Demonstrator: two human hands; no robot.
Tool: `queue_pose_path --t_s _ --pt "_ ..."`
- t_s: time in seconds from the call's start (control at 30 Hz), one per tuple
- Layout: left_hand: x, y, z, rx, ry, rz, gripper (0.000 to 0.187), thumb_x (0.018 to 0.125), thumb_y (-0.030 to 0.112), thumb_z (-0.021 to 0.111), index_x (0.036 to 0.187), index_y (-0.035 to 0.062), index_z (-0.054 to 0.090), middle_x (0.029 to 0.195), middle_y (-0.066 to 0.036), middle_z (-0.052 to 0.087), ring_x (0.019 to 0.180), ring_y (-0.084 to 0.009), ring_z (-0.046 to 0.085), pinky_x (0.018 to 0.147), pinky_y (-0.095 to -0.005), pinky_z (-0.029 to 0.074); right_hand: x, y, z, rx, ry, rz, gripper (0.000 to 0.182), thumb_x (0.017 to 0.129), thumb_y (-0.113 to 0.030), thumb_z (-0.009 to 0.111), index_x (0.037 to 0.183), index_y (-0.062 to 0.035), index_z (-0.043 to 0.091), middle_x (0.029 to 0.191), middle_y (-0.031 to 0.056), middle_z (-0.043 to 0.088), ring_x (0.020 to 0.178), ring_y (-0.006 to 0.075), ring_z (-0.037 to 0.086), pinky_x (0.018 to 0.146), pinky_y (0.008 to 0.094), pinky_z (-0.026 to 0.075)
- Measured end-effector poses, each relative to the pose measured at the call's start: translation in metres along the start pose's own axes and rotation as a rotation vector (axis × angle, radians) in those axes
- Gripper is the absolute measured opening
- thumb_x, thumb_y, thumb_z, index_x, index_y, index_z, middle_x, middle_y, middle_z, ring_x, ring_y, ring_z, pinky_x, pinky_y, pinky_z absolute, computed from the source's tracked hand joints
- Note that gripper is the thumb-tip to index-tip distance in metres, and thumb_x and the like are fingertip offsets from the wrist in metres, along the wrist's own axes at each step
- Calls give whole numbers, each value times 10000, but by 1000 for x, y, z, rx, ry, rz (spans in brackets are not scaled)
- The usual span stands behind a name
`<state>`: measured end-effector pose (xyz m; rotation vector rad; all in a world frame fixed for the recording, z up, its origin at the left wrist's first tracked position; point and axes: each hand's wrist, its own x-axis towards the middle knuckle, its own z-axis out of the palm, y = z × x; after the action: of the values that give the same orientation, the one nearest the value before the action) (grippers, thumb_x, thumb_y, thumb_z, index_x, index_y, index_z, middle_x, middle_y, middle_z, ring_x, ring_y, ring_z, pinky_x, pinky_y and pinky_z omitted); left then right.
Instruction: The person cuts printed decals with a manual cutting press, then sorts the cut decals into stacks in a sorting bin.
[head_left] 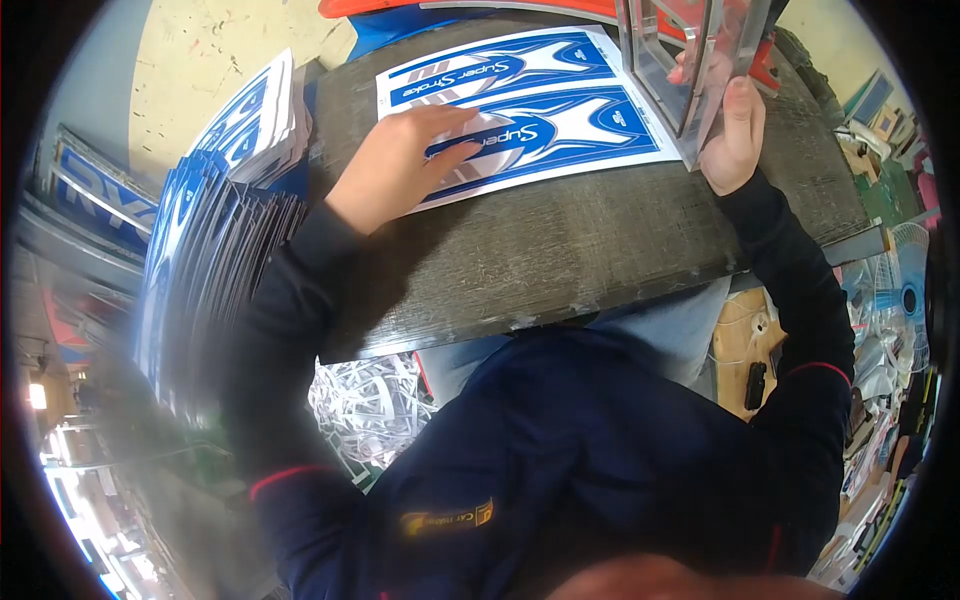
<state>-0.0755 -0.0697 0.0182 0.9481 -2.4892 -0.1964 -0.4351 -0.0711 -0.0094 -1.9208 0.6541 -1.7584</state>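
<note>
A white sheet (590, 125) printed with two blue "Super Stroke" designs lies on the dark work table. My left hand (395, 165) rests over the sheet's left part, its thumb and fingers apart, holding nothing. At the sheet's right end, my right hand (735, 140) grips a clear plastic frame (713, 60) with thick see-through walls and dark inner edges. The frame stands tilted on its side, its lower corner over the sheet's right edge. Some fingers of that hand show through the plastic.
To my left rises a tall stack of cut blue-printed pieces (205, 240), with white-edged printed sheets (255, 125) behind it. The dark table (560, 240) ends just before my lap. White paper strips (370, 405) lie below. A blue fan (909, 297) stands at far right.
</note>
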Motion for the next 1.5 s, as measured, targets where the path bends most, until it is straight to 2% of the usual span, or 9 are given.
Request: queue_pose_path --t_s 0.27,0.8,0.9,1.0,1.1,1.27,1.33,1.47,1.5 --pt "20 -14 6 7 -123 -285 788 648 432 916 1205 -34 609 1174 -227 609 1018 -360 668 860 -394 556 -10 -2 7 33 16 50 560 1054 -479 404 1200 31 584 1066 110 661 952 149 629 886 287 477" --pt "37 3 -8 -6 -256 -347 797 608 463 930 1166 -27 642 949 -183 677 889 -315 681 810 -359 544 -11 -6 10 14 31 81 612 1042 -534 399 1202 29 578 1017 98 648 934 136 614 852 267 480" --pt "38 8 -7 -23 -308 -343 746 652 448 909 1152 -38 644 945 -177 680 853 -303 677 794 -359 539 -11 -8 11 18 24 93 626 1035 -547 401 1206 29 577 1008 94 645 938 134 607 852 266 473" --pt "34 16 -1 -32 -172 -112 631 743 432 855 1107 -39 647 922 -178 679 835 -270 672 774 -359 539 -11 -7 9 16 4 99 631 1032 -552 404 1212 29 572 1006 94 645 940 131 603 850 263 467" --pt "37 41 -6 -264 -58 -221 207 921 159 706 1046 5 646 910 -104 664 804 -159 625 743 -300 519 -11 -8 11 12 22 108 627 1032 -550 401 1207 26 575 997 90 642 927 125 595 841 257 456" --pt "18 69 -16 -215 -128 -13 87 950 59 652 995 -15 650 857 -53 662 777 -113 604 703 -239 488 -10 -10 11 -10 32 108 641 1028 -564 402 1227 23 568 994 79 641 928 126 591 841 254 450" --pt "6 58 -10 -255 197 -168 81 959 52 643 967 -28 641 809 -19 639 759 -64 565 676 -216 456 -10 -12 14 16 42 125 649 1026 -573 402 1231 20 568 995 79 641 933 129 592 847 258 449" --pt "-12 31 8 -362 252 -388 126 1000 111 618 969 -11 618 746 46 583 675 -9 455 612 -181 359 -10 -11 13 25 15 128 671 1019 -594 405 1254 15 562 996 77 643 949 133 594 866 264 448" --pt "-16 27 11 -387 226 -486 142 987 138 635 971 -3 634 846 -44 666 734 -59 551 659 -224 438 -10 -11 13 24 16 130 671 1019 -594 405 1254 15 562 996 77 643 949 133 594 866 264 448"
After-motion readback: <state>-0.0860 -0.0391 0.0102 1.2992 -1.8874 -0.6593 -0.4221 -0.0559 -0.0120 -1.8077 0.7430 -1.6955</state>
